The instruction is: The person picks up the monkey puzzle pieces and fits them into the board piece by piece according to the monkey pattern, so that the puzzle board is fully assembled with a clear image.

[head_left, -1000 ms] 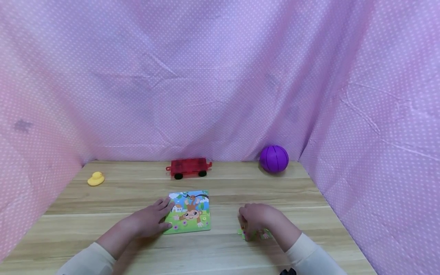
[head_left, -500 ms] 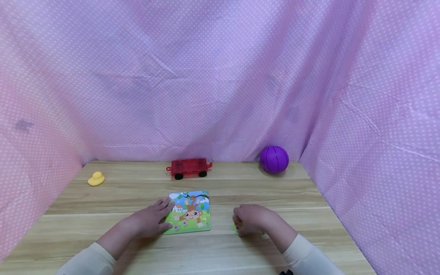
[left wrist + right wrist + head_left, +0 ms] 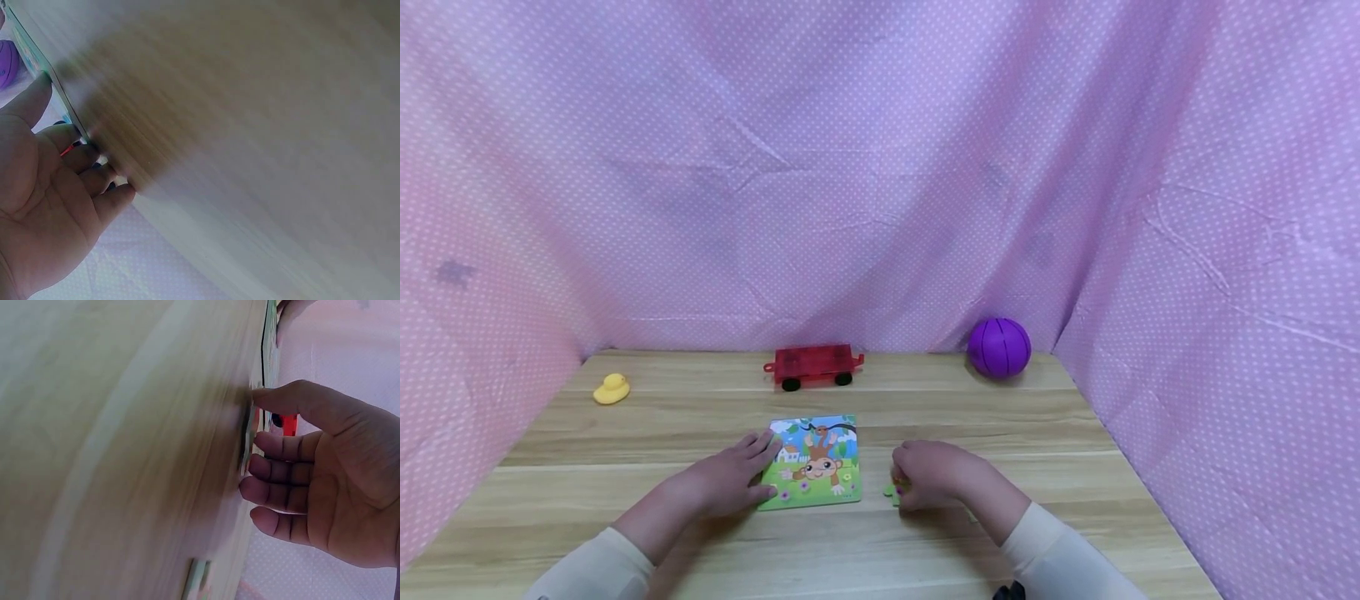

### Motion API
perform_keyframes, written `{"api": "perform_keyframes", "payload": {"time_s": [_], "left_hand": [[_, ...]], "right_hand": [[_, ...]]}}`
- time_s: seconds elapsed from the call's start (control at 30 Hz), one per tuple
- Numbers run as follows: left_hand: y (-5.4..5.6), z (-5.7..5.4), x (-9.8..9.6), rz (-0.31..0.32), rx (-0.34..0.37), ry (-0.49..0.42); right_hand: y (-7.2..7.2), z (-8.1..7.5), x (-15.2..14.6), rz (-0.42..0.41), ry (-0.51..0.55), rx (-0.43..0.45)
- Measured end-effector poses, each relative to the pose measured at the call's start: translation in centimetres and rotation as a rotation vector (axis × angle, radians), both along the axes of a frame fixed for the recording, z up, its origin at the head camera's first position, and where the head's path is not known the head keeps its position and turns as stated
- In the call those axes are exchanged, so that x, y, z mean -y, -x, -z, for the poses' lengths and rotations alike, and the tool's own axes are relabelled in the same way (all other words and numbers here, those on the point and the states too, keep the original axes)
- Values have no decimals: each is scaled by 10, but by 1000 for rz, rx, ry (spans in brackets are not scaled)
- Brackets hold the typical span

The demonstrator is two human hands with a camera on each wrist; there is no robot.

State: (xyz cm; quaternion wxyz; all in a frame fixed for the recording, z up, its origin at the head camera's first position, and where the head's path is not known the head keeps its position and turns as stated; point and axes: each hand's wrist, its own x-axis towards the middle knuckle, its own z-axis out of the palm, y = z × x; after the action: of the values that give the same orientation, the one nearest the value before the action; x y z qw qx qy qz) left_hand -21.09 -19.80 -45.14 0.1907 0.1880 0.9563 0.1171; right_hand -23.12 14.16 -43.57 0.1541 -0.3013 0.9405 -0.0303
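Note:
A square picture puzzle (image 3: 816, 467) with a monkey hanging from a branch lies flat on the table. My left hand (image 3: 730, 479) rests on its left edge with fingers spread; in the left wrist view the thumb (image 3: 34, 100) touches the puzzle's rim. To the right of the puzzle, my right hand (image 3: 936, 473) pinches a small green puzzle piece (image 3: 891, 492), mostly covered by the fingers. In the right wrist view that puzzle piece (image 3: 248, 444) sits low at the tabletop between thumb and fingertips. Another puzzle piece (image 3: 197, 580) lies behind, largely hidden by the right wrist in the head view.
Toward the back of the wooden table (image 3: 700, 383) stand a red toy wagon (image 3: 812, 362) with black wheels, a purple ball (image 3: 999, 348) and a yellow toy duck (image 3: 612, 389). Pink dotted cloth (image 3: 880, 208) encloses the back and sides.
My right hand has moved left toward the puzzle, bringing the puzzle piece with it; the other piece stays behind. My left hand and the puzzle have kept their place.

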Motion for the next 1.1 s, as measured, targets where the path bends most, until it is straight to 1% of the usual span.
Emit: {"api": "perform_keyframes", "payload": {"time_s": [0.17,0.27,0.5,0.67,0.83,0.97,1.1], "left_hand": [[0,-1,0,5,-6,-5],[0,-1,0,5,-8,-5],[1,2,-1,-17,3,5],[0,3,-1,-14,1,0],[1,3,0,1,-13,-6],[1,4,0,-3,-12,-1],[1,4,1,-12,-4,2]], "right_hand": [[5,-4,9,-11,44,4],[8,-6,18,-40,75,-5],[15,-7,41,-112,103,-92],[20,-4,57,-120,122,-90],[22,4,73,-156,108,-94],[22,8,86,-181,80,-103],[20,10,97,-203,74,-108]]}}
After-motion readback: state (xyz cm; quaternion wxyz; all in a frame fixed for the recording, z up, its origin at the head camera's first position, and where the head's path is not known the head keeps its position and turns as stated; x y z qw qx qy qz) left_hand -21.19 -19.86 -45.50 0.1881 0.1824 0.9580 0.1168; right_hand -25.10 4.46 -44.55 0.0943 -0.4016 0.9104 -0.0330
